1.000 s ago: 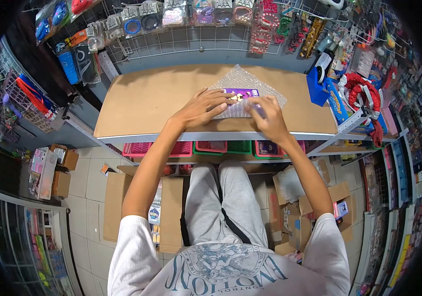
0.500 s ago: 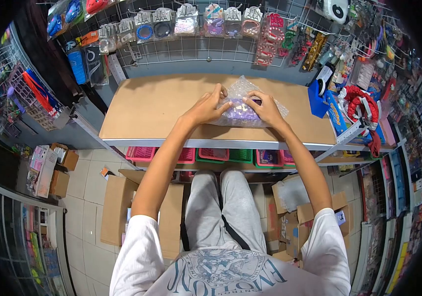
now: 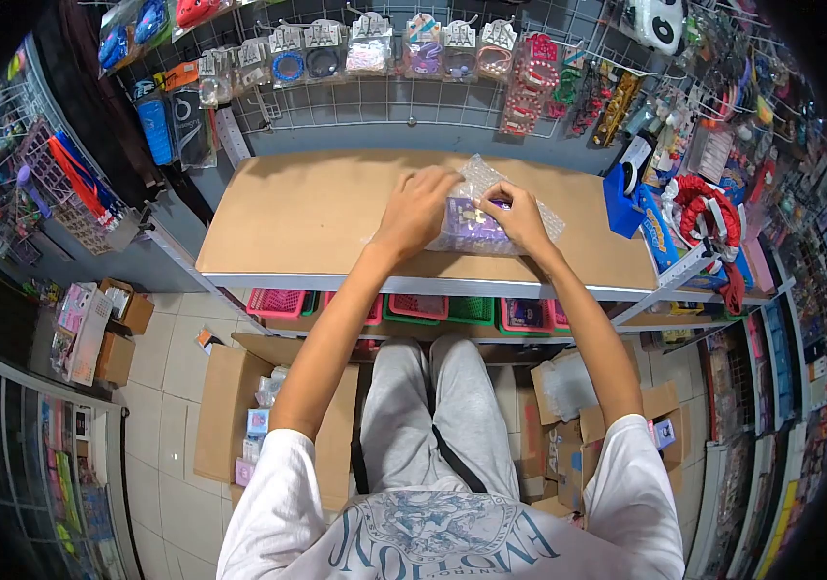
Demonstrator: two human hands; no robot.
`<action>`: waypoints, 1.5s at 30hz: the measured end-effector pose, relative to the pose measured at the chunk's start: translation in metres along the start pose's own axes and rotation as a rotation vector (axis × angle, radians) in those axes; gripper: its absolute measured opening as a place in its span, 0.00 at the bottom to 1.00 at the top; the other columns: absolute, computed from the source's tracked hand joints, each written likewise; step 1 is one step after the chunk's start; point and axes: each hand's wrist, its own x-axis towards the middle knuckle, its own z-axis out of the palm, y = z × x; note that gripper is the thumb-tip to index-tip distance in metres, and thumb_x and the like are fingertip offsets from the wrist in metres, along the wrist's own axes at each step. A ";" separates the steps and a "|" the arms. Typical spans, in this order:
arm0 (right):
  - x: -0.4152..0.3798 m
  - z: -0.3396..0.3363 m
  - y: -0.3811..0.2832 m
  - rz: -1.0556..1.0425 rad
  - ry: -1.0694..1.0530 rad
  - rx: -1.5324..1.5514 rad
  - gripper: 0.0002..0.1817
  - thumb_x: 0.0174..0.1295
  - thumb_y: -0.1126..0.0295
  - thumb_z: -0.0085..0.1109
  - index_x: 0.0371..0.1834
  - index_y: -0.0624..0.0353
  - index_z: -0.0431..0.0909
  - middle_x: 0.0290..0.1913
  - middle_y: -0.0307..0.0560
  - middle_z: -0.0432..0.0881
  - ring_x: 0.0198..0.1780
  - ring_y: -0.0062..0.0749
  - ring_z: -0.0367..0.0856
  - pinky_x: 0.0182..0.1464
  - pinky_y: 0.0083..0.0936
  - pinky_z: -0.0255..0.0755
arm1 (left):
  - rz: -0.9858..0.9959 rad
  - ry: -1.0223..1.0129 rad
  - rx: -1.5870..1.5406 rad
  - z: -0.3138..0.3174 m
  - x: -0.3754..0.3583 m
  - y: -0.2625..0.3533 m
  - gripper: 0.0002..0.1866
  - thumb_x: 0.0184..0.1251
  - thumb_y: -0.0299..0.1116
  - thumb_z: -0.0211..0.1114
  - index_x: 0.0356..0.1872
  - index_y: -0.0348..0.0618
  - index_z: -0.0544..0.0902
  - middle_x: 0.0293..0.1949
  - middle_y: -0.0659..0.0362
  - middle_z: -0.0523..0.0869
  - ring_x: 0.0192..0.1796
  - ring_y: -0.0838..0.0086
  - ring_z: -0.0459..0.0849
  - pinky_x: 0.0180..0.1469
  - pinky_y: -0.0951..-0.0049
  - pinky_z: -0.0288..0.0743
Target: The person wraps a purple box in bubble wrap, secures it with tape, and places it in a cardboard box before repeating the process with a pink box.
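A purple box (image 3: pixel 472 228) lies on the brown work surface, within a sheet of clear bubble wrap (image 3: pixel 477 175) whose pointed corner sticks out behind it. My left hand (image 3: pixel 415 208) rests over the wrap's left side, back upward, with its fingers stretched toward the far right and slightly blurred. What lies beneath its palm is hidden. On the right, my right hand (image 3: pixel 522 218) has thumb and forefinger pinched together on the wrap above the box's upper right part.
A blue bin (image 3: pixel 623 201) and a red-and-white bundle (image 3: pixel 708 215) stand at the right end of the brown surface (image 3: pixel 307 213). Packaged accessories hang on the wire grid behind. Pink and green baskets (image 3: pixel 420 304) sit below; open cardboard boxes (image 3: pixel 215 411) flank my legs.
My left hand has turned from a pinch at the wrap's left edge to lying back-up with fingers extended. More of the purple box shows. My right hand stays at nearly the same place.
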 end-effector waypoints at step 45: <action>0.001 -0.047 -0.036 -0.159 -0.292 -0.332 0.17 0.66 0.62 0.66 0.47 0.68 0.84 0.41 0.65 0.87 0.44 0.58 0.86 0.48 0.43 0.76 | -0.713 0.050 -0.157 0.054 0.014 0.027 0.16 0.63 0.44 0.70 0.47 0.48 0.92 0.59 0.54 0.83 0.65 0.56 0.74 0.68 0.45 0.59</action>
